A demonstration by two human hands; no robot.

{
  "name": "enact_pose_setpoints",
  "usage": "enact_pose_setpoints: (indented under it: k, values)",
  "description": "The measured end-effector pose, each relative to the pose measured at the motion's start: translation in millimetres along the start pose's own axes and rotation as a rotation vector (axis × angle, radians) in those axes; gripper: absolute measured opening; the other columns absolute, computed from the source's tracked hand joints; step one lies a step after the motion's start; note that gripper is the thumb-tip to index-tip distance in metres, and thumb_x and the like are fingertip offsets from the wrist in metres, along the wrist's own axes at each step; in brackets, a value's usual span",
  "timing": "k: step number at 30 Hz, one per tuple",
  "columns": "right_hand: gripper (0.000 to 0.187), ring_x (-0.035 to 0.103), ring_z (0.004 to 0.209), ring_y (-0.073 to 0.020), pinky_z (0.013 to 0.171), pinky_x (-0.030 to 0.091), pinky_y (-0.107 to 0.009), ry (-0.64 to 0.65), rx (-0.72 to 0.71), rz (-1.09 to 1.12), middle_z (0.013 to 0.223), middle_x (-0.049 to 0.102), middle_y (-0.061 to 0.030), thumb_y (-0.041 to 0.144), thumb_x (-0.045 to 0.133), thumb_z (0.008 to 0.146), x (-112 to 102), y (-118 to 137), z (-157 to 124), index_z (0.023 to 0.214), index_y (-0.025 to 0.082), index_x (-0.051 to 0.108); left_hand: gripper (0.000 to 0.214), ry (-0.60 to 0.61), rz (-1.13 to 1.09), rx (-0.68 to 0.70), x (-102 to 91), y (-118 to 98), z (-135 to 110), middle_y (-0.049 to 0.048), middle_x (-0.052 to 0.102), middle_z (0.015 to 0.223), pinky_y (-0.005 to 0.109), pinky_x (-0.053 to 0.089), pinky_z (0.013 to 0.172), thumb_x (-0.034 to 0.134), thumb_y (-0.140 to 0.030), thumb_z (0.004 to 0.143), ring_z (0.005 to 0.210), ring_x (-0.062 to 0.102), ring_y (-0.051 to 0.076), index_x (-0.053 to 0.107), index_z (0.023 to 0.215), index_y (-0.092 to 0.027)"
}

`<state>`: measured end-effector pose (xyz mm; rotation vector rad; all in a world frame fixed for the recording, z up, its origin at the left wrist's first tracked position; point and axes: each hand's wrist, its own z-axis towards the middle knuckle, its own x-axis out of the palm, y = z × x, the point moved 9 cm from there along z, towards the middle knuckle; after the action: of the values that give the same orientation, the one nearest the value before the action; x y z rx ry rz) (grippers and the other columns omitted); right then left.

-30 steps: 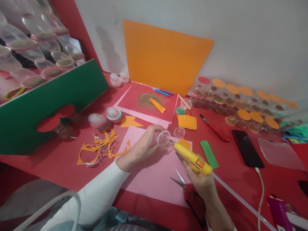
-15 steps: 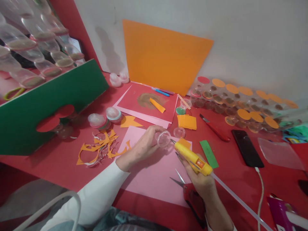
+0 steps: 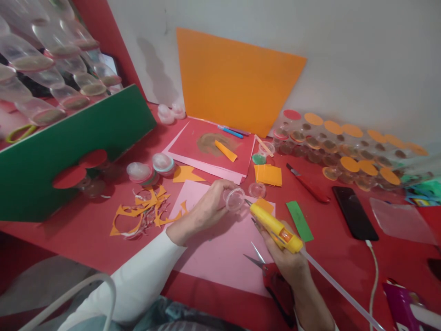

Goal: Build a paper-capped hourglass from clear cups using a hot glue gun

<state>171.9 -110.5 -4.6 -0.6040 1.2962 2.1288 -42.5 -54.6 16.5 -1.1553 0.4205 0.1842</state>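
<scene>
Head view, one craft bench, hands occupied. Item: your left hand [image 3: 211, 205], its fingers pinching a clear plastic cup [image 3: 234, 200], partly hidden behind it; cup raised over a pink sheet [image 3: 220, 257], mouth turned toward you. Item: your right hand [image 3: 288, 259], fingers curled around a yellow glue gun [image 3: 274, 225]; whether one presses the trigger, you cannot tell from here. Nozzle just beside the cup's right edge, contact unclear. Beneath and beside: red-handled scissors [image 3: 272, 278], blades parted; a second clear cup [image 3: 257, 190]; a green strip [image 3: 299, 220]. Step in hand, by judgement: applying glue at the cup's rim. The next move seems to call for a steady cup and a nozzle kept close, clear of your left fingertips. Against the frame half a second earlier: hands and cup nearly unchanged; the glue stick [image 3: 339, 285] behind the gun slants slightly steeper, its lower end farther left.
</scene>
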Motion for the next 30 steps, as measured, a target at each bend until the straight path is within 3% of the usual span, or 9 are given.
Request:
enact_pose_setpoints:
  k: [5,13,19,23,30]
  values:
    - [0.034,0.072,0.066,-0.0203,0.059,0.061,-0.027,-0.11,-0.109,-0.048,0.079,0.073,-0.0112,0.043,0.051,0.1,-11.5,15.1,5.8,0.089,0.018,0.071,0.031,-0.001,-0.015,-0.02,0.5,1.0,0.5,0.013,0.062,0.116,0.039,0.055,0.09,0.063,-0.033,0.092,0.105,0.065,0.023,0.049,0.117,-0.023]
    - [0.033,0.075,0.073,-0.0247,0.063,0.064,-0.032,-0.127,-0.184,-0.118,0.081,0.073,-0.0135,0.044,0.055,0.099,-9.2,12.0,1.4,0.096,0.014,0.07,0.03,0.002,-0.047,-0.054,0.7,-0.6,-0.2,0.0125,0.063,0.117,0.038,0.054,0.089,0.063,-0.03,0.091,0.105,0.065,0.023,0.049,0.116,-0.022]
    - [0.03,0.075,0.078,-0.027,0.066,0.065,-0.038,-0.112,-0.178,-0.139,0.085,0.073,-0.0144,0.042,0.059,0.096,-4.5,4.0,-3.5,0.1,0.014,0.07,0.032,0.002,-0.022,-0.004,0.7,-0.3,0.2,0.0121,0.063,0.116,0.04,0.055,0.089,0.064,-0.027,0.09,0.104,0.065,0.023,0.047,0.118,-0.022]
    - [0.033,0.075,0.075,-0.0261,0.065,0.064,-0.036,-0.111,-0.181,-0.175,0.083,0.073,-0.0139,0.042,0.055,0.099,-4.3,4.9,-3.8,0.091,0.015,0.071,0.034,-0.005,-0.041,-0.026,0.3,1.1,0.0,0.0122,0.063,0.117,0.039,0.056,0.089,0.066,-0.027,0.089,0.104,0.065,0.023,0.048,0.117,-0.023]
    - [0.028,0.074,0.073,-0.0245,0.064,0.064,-0.033,-0.075,-0.102,-0.123,0.083,0.074,-0.0137,0.04,0.06,0.095,-3.0,1.5,-2.1,0.094,0.015,0.074,0.035,-0.023,-0.056,-0.041,-2.0,2.2,0.6,0.0125,0.064,0.117,0.041,0.055,0.091,0.067,-0.026,0.087,0.107,0.065,0.025,0.049,0.117,-0.023]
